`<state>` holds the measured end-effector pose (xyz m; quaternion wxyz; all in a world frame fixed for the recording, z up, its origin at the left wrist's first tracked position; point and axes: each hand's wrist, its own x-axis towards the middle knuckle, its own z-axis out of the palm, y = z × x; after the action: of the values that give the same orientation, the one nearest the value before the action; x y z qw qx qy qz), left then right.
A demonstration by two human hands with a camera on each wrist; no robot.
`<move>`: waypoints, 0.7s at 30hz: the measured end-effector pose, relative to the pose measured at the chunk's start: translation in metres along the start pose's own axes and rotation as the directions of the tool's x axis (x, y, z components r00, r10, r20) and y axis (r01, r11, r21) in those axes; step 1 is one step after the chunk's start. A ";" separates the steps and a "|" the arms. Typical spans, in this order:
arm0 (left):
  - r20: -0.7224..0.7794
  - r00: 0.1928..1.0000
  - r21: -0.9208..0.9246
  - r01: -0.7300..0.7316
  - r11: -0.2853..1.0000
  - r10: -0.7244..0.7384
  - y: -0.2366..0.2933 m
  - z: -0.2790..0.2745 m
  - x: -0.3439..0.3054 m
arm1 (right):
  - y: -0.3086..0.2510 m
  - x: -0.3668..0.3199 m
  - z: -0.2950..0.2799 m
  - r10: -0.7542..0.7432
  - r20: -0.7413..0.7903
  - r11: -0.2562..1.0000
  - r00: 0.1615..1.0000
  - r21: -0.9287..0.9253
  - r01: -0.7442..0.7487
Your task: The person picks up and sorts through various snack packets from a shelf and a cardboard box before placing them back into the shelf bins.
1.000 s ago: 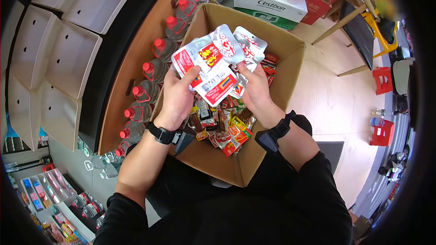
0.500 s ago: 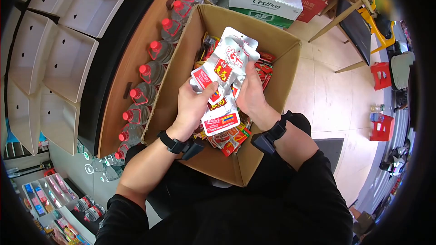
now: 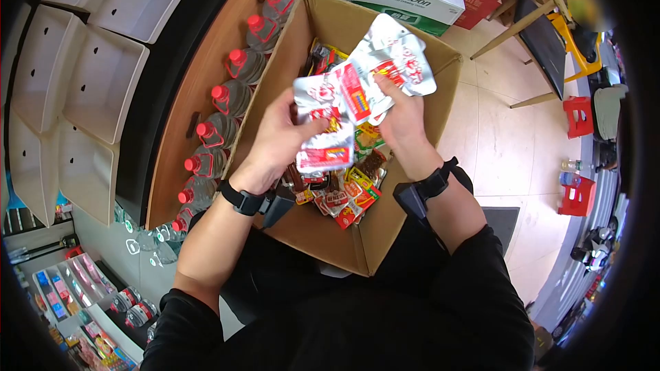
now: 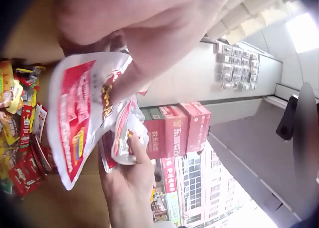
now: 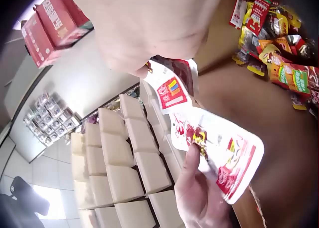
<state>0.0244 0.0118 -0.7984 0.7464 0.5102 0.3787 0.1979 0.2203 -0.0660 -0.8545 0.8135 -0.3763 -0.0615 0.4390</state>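
Note:
In the head view, my left hand (image 3: 271,141) pinches a silver-and-red snack pouch (image 3: 324,158) with the thumb flat on its front. My right hand (image 3: 404,120) grips a few similar silver pouches (image 3: 410,69), fanned out with the thumb on top. The two groups meet edge to edge over an open cardboard box (image 3: 443,89). Below them in the box lies a pile of small colourful snack packets (image 3: 347,199). The left wrist view shows the left hand's pouch (image 4: 75,113) close up, its lower part hanging past the fingers.
Large water bottles with red caps (image 3: 220,99) line the wooden ledge (image 3: 182,96) left of the box. Pale bins (image 3: 103,82) stand further left. Behind the box is a Cestbon carton (image 3: 405,3) topped with bottles. A chair (image 3: 540,41) and red stools (image 3: 577,196) stand at right.
The pouches were stacked together between both hands half a second ago. Now they are spread apart, the right hand's group up and to the right, the left hand's to the left.

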 end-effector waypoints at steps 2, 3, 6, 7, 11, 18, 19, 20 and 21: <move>-0.074 0.996 -0.077 -0.062 0.995 0.056 0.002 -0.010 0.004 | -0.005 0.008 -0.007 -0.058 -0.020 0.998 0.998 -0.002 0.058; -0.085 0.995 -0.119 -0.071 0.990 0.061 0.008 -0.013 0.003 | -0.006 0.008 -0.007 -0.056 -0.019 0.998 0.998 -0.002 0.056; -0.111 0.985 -0.161 -0.150 0.976 0.133 0.016 -0.018 0.004 | -0.007 0.007 -0.008 -0.141 -0.032 0.956 0.990 -0.266 0.127; -0.112 0.985 -0.162 -0.149 0.976 0.132 0.016 -0.020 0.004 | -0.006 0.005 -0.008 -0.081 0.038 0.936 0.996 -0.341 0.089; 0.250 0.968 0.340 -0.090 0.936 0.002 0.008 -0.036 0.004 | -0.005 -0.011 0.007 0.406 0.311 0.853 0.859 -0.466 -0.234; 0.199 0.974 0.513 -0.012 0.858 -0.105 0.008 -0.032 0.000 | 0.021 -0.025 0.002 0.600 0.154 0.770 0.785 -0.376 -0.515; 0.191 0.981 0.386 -0.039 0.922 -0.038 0.005 -0.031 0.002 | 0.013 -0.025 0.003 0.563 0.160 0.812 0.811 -0.291 -0.506; 0.139 0.990 0.337 -0.026 0.941 -0.023 0.006 -0.029 0.004 | 0.013 -0.021 0.002 0.538 0.177 0.841 0.824 -0.183 -0.510; 0.084 0.996 0.286 -0.014 0.958 -0.011 0.006 -0.027 0.005 | 0.012 -0.018 0.002 0.513 0.191 0.857 0.837 -0.073 -0.509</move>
<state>0.0074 0.0348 -0.7997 0.6798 0.6211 0.3711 0.1197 0.2010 -0.0745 -0.8567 0.6525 -0.3401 -0.0461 0.6756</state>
